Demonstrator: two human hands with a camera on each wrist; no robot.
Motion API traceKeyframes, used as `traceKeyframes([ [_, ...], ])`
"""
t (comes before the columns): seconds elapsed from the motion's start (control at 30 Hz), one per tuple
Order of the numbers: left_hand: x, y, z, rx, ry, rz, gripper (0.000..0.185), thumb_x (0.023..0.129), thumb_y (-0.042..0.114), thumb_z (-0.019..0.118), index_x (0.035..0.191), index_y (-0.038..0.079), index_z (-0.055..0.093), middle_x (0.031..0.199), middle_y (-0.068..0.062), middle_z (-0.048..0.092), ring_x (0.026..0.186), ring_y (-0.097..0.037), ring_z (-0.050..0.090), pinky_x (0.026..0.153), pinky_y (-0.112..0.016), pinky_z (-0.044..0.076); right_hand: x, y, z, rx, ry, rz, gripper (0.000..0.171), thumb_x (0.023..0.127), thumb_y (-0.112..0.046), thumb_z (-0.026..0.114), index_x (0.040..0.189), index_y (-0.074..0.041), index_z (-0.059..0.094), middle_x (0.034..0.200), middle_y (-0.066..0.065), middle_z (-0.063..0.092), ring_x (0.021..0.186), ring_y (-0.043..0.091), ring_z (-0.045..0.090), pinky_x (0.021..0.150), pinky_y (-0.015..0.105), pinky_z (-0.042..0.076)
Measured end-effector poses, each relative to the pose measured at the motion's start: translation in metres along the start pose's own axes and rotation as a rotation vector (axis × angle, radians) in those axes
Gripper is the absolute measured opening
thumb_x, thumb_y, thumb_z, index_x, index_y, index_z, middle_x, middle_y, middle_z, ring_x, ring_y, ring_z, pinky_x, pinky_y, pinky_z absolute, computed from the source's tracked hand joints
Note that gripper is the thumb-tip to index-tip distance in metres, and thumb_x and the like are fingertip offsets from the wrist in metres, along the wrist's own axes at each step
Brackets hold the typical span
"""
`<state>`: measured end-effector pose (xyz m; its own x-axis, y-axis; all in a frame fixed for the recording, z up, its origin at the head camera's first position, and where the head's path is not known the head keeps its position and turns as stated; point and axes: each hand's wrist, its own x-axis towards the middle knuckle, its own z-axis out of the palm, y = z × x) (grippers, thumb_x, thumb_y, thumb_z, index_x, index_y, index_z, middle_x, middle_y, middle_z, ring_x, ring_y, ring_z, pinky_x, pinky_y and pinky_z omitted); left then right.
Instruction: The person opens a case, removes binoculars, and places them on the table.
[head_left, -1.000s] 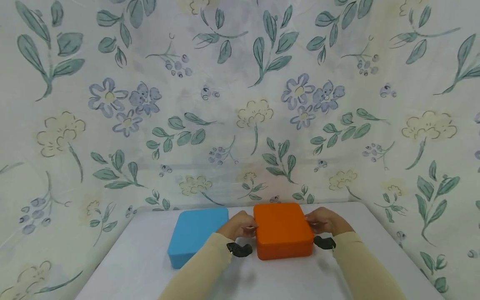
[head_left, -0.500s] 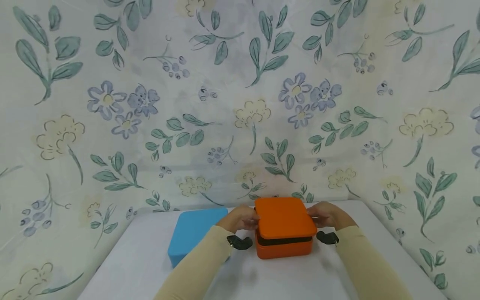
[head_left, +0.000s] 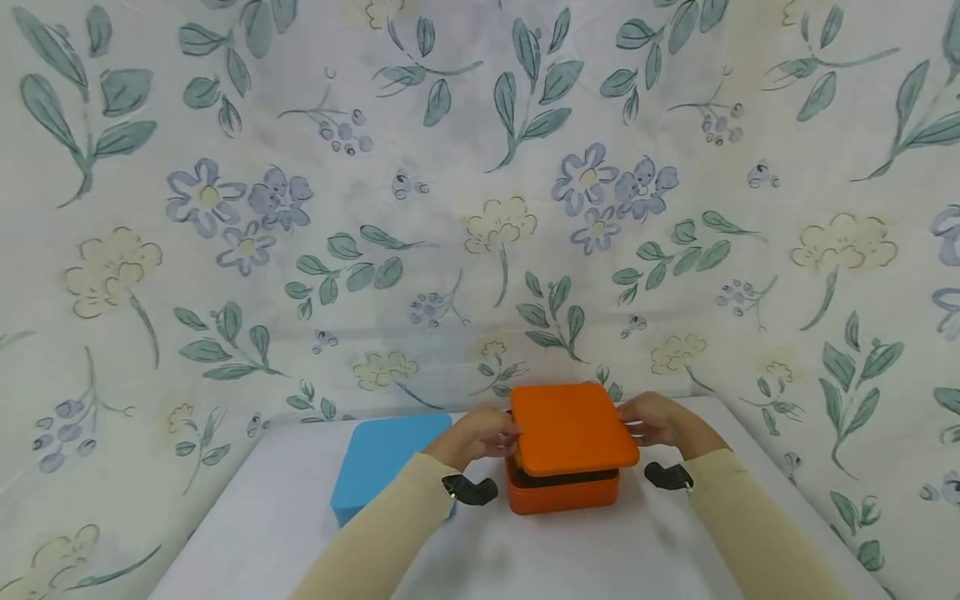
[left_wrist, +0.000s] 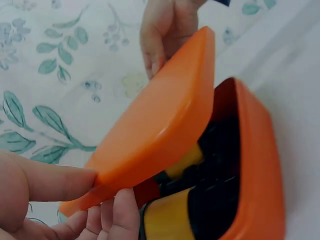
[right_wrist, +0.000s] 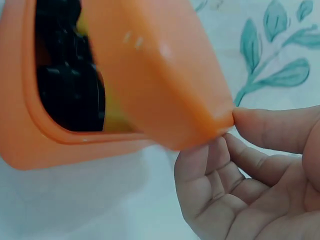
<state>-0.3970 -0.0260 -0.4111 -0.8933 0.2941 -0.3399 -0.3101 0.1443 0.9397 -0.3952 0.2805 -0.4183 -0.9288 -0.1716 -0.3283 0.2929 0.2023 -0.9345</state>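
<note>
Both hands hold the orange lid by its left and right edges, tilted over the orange box. My left hand pinches one edge, thumb on top and fingers beneath. On the opposite side, my right hand has its thumb and fingertips at the lid's edge. A dark gap shows along the box's front. Inside, the left wrist view reveals a black and yellow object with rounded, barrel-like parts, partly hidden under the lid. The box stands on the white table.
A blue box with its top on stands left of the orange one, partly covered by my left sleeve. Behind the table's far edge hangs a floral-patterned sheet. Each wrist wears a black strap.
The lid, flush on the orange box a second ago, has come up and shifted slightly right and back. Both hands rose with it, and the dark interior came into view.
</note>
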Motion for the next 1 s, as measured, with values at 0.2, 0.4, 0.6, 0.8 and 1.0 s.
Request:
traceKeyframes([
  [0.2,-0.022,-0.005,-0.002,-0.011,-0.029,0.025,0.028,0.093,0.000,0.060,0.118,-0.008,0.052,0.101,-0.015,0.062,0.084,-0.024,0.061,0.081,-0.039,0.056,-0.021,-0.003,0.000,-0.064,-0.025,-0.056,0.044,0.099,-0.007,0.051,0.136,0.015,0.041,0.120,0.020,0.059,0.101,0.030,0.062,0.083,0.040,0.055],
  [0.4,-0.043,-0.016,-0.003,-0.035,-0.041,0.048,0.033,0.095,-0.001,0.059,0.125,-0.008,0.046,0.109,-0.019,0.060,0.091,-0.028,0.063,0.081,-0.043,0.056,-0.042,0.000,0.004,-0.045,-0.063,-0.081,0.043,0.098,-0.009,0.055,0.132,0.013,0.043,0.112,0.017,0.062,0.094,0.028,0.063,0.080,0.040,0.055],
  [0.6,-0.063,-0.032,-0.004,-0.073,-0.051,0.086,0.033,0.094,0.000,0.061,0.122,-0.006,0.046,0.106,-0.018,0.063,0.086,-0.026,0.066,0.081,-0.045,0.056,-0.058,0.009,0.010,-0.032,-0.115,-0.083,0.049,0.098,-0.015,0.057,0.134,0.013,0.040,0.111,0.016,0.062,0.094,0.028,0.064,0.081,0.042,0.055],
  [0.8,-0.081,-0.045,-0.001,-0.075,-0.050,0.119,0.036,0.093,0.005,0.064,0.123,-0.004,0.047,0.106,-0.017,0.064,0.088,-0.027,0.067,0.079,-0.044,0.056,-0.070,0.017,0.015,-0.062,-0.130,-0.086,0.054,0.097,-0.024,0.060,0.132,0.012,0.042,0.110,0.016,0.062,0.094,0.029,0.064,0.081,0.044,0.056],
  [1.0,-0.093,-0.057,0.005,-0.081,-0.064,0.098,0.035,0.093,0.005,0.064,0.123,-0.003,0.048,0.106,-0.016,0.063,0.089,-0.027,0.066,0.078,-0.045,0.057,-0.083,0.030,0.017,-0.094,-0.157,-0.088,0.053,0.096,-0.025,0.063,0.130,0.011,0.044,0.107,0.015,0.063,0.090,0.027,0.064,0.078,0.044,0.056],
])
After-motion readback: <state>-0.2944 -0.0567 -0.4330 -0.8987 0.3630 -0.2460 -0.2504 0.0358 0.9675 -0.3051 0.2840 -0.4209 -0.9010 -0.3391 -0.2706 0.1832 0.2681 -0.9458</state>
